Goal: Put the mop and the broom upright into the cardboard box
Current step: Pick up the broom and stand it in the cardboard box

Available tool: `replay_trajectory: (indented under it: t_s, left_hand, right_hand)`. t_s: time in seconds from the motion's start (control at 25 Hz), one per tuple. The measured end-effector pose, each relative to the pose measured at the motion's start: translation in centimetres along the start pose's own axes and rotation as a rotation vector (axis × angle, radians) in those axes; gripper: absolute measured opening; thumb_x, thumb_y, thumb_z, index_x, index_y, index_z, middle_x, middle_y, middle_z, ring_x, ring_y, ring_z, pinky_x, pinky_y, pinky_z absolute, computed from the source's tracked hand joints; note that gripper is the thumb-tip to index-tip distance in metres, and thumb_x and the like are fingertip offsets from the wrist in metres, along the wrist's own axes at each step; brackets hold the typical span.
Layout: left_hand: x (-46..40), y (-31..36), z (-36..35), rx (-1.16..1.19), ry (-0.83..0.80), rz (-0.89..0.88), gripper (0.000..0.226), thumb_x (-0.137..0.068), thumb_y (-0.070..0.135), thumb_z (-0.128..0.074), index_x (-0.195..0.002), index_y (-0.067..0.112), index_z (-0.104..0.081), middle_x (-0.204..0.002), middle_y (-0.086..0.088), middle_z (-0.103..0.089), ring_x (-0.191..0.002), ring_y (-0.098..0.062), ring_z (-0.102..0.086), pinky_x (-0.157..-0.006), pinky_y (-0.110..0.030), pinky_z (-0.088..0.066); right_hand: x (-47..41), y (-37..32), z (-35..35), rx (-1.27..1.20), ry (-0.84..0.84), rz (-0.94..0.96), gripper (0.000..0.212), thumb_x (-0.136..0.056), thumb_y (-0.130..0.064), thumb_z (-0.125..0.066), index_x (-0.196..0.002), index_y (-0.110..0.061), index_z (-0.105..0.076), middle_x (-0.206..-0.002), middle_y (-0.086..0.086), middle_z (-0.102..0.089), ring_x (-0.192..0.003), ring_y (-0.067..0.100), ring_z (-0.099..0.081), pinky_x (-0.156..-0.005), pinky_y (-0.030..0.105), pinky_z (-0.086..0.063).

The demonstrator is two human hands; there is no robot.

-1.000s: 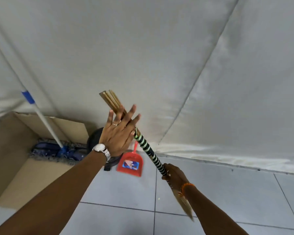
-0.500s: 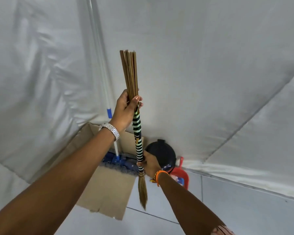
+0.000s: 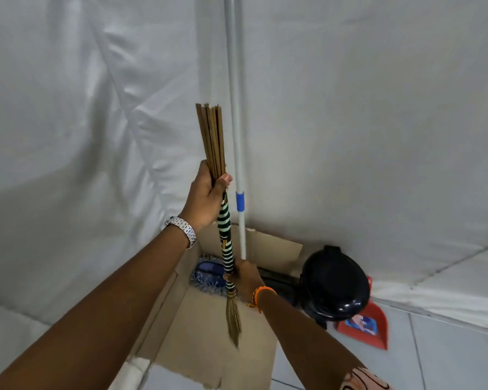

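Observation:
I hold the stick broom [image 3: 225, 237] upright over the open cardboard box [image 3: 273, 246]. Its brown sticks point up, its black-and-green wrapped part runs down the middle, and its thin tuft hangs at the bottom. My left hand [image 3: 206, 197] is closed around the sticks near the top of the wrap. My right hand [image 3: 244, 274] grips the lower end of the wrap. The mop [image 3: 238, 153] stands in the box, its white pole leaning on the sheet behind and its blue head [image 3: 209, 274] on the box bottom.
A white sheet [image 3: 96, 122] covers the wall behind and to both sides. Right of the box stand a black round bin [image 3: 335, 282] and a red dustpan [image 3: 364, 325] on the pale tiled floor [image 3: 448, 361].
The broom swung from a slant to upright. My left hand went from flat and open to closed on the sticks. The broom and my view moved left, over the box.

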State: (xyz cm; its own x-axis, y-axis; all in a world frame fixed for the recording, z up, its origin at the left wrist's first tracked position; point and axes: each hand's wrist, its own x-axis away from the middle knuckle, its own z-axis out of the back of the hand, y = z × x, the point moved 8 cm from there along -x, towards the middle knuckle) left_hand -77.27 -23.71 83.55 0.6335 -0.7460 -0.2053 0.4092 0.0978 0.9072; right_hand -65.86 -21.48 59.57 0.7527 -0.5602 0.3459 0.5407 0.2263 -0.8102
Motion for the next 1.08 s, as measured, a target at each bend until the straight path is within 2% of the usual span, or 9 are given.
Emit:
replay_trajectory:
  t_s: [0.08, 0.16, 0.24, 0.32, 0.48, 0.6, 0.8, 0.96, 1.08]
  left_hand:
    - [-2.7, -4.7, 1.9, -0.081, -0.039, 0.012, 0.021, -0.101, 0.012, -0.055, -0.121, 0.007, -0.057, -0.109, -0.014, -0.068, -0.086, -0.013, -0.064, -0.085, -0.038, -0.059]
    - [-4.9, -9.6, 3.2, -0.113, -0.059, 0.024, 0.023, -0.098, 0.01, -0.059, -0.121, 0.009, -0.061, -0.112, -0.011, -0.07, -0.086, -0.011, -0.066, -0.086, -0.039, -0.061]
    - [-7.5, -15.2, 3.8, -0.163, -0.084, 0.034, 0.026, -0.097, 0.01, -0.062, -0.123, 0.011, -0.059, -0.109, -0.008, -0.071, -0.089, -0.017, -0.069, -0.085, -0.041, -0.062]
    - [-9.2, -19.5, 3.9, -0.207, -0.117, 0.046, 0.03, -0.096, 0.009, -0.063, -0.125, 0.01, -0.055, -0.109, -0.008, -0.07, -0.094, -0.026, -0.07, -0.085, -0.043, -0.062]
    - [-12.7, -29.4, 3.8, -0.252, -0.142, 0.012, 0.033, -0.094, 0.003, -0.063, -0.125, 0.009, -0.056, -0.112, -0.008, -0.069, -0.1, -0.021, -0.066, -0.09, -0.032, -0.058]
    - [-14.3, -32.1, 4.3, -0.265, -0.098, -0.032, 0.034, -0.093, 0.002, -0.065, -0.125, 0.011, -0.059, -0.113, -0.008, -0.069, -0.1, -0.019, -0.064, -0.086, -0.021, -0.051]
    - [-17.9, -38.4, 5.5, -0.399, -0.012, -0.046, 0.032, -0.088, 0.013, -0.074, -0.118, 0.007, -0.065, -0.109, -0.011, -0.072, -0.097, -0.024, -0.07, -0.088, -0.04, -0.061]
    - [-19.1, -41.0, 5.3, -0.644, 0.061, -0.11, 0.032, -0.081, 0.033, -0.082, -0.099, 0.01, -0.068, -0.093, -0.009, -0.078, -0.079, -0.025, -0.074, -0.072, -0.033, -0.058]
    - [-20.2, -42.2, 4.7, -0.758, 0.084, -0.056, 0.04, -0.078, 0.037, -0.084, -0.099, 0.01, -0.063, -0.094, -0.011, -0.076, -0.084, -0.032, -0.072, -0.072, -0.038, -0.054]
  right_hand:
    - [-5.0, 0.7, -3.4, 0.042, -0.021, -0.038, 0.022, -0.09, -0.007, -0.064, -0.112, -0.008, -0.064, -0.097, 0.006, -0.059, -0.095, 0.013, -0.049, -0.081, 0.024, -0.037]
    - [-9.9, 1.8, -6.4, 0.079, -0.022, -0.081, 0.024, -0.092, -0.008, -0.062, -0.114, -0.001, -0.065, -0.101, 0.012, -0.067, -0.096, 0.012, -0.053, -0.076, 0.021, -0.036]
    - [-15.2, 2.9, -9.8, 0.082, -0.018, -0.112, 0.024, -0.092, -0.005, -0.06, -0.116, -0.001, -0.064, -0.112, 0.021, -0.07, -0.102, 0.028, -0.064, -0.069, 0.018, -0.04]
    - [-19.5, 4.2, -12.2, 0.104, -0.004, -0.142, 0.027, -0.093, -0.007, -0.06, -0.119, -0.002, -0.062, -0.118, 0.022, -0.067, -0.111, 0.038, -0.061, -0.079, 0.021, -0.047]
    - [-29.2, 6.6, -17.2, 0.139, 0.006, -0.131, 0.033, -0.094, -0.005, -0.056, -0.126, 0.0, -0.059, -0.125, 0.019, -0.066, -0.114, 0.029, -0.061, -0.09, 0.034, -0.047]
    - [-33.0, 7.1, -17.8, 0.15, 0.057, -0.128, 0.037, -0.094, -0.005, -0.055, -0.13, -0.002, -0.054, -0.127, 0.019, -0.066, -0.107, 0.025, -0.061, -0.094, 0.037, -0.048]
    - [-39.7, 8.9, -19.9, 0.12, 0.121, -0.155, 0.025, -0.094, -0.006, -0.055, -0.118, 0.001, -0.059, -0.117, 0.021, -0.069, -0.11, 0.029, -0.065, -0.083, 0.033, -0.049]
    - [-42.7, 10.0, -22.0, 0.148, 0.131, -0.185, 0.028, -0.097, -0.013, -0.053, -0.12, 0.002, -0.06, -0.119, 0.025, -0.067, -0.112, 0.038, -0.061, -0.092, 0.04, -0.05]
    - [-44.7, 10.8, -22.3, 0.148, 0.145, -0.214, 0.032, -0.097, -0.017, -0.056, -0.124, 0.001, -0.06, -0.122, 0.023, -0.066, -0.114, 0.038, -0.061, -0.095, 0.041, -0.051]
